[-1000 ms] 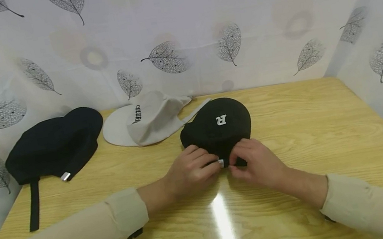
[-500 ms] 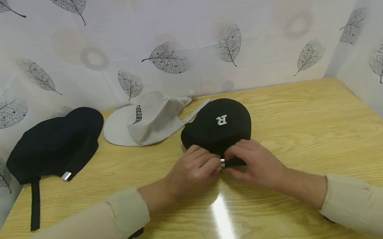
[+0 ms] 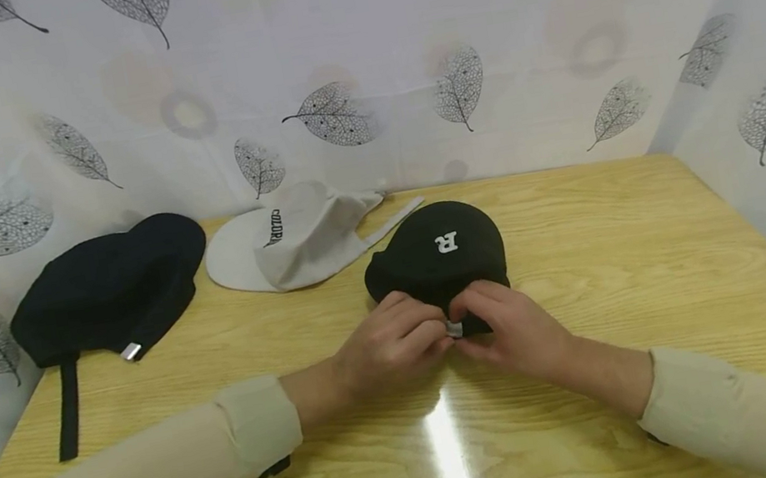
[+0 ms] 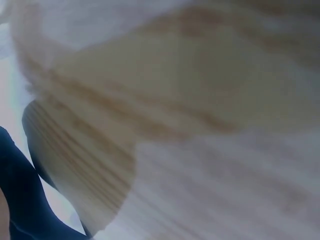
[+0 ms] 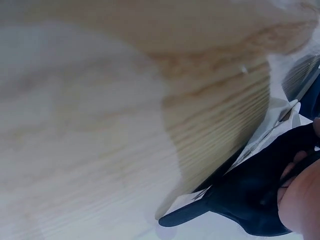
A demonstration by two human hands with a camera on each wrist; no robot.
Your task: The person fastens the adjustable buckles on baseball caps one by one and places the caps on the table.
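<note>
A black cap (image 3: pixel 446 254) with a white letter R lies in the middle of the table, its strap end facing the person. At that end sits a small silver buckle (image 3: pixel 455 329). The left hand (image 3: pixel 389 345) pinches the strap on the buckle's left side. From the right, the right hand (image 3: pixel 515 327) pinches the strap close to the buckle, thumb below and index finger above. In the right wrist view the black cap (image 5: pixel 255 195) lies beside the right hand (image 5: pixel 302 200). The fingertips partly cover the strap.
A grey-white cap (image 3: pixel 308 243) lies behind and left of the black one, its strap reaching towards it. Farther left is a dark cap (image 3: pixel 103 294) with its strap hanging loose. A leaf-patterned cloth (image 3: pixel 380 36) stands behind the wooden table (image 3: pixel 621 250).
The left hand and buckle have shifted slightly right. The right fingers have moved left, closer to the buckle, and the black cap has tipped and slid slightly towards the person.
</note>
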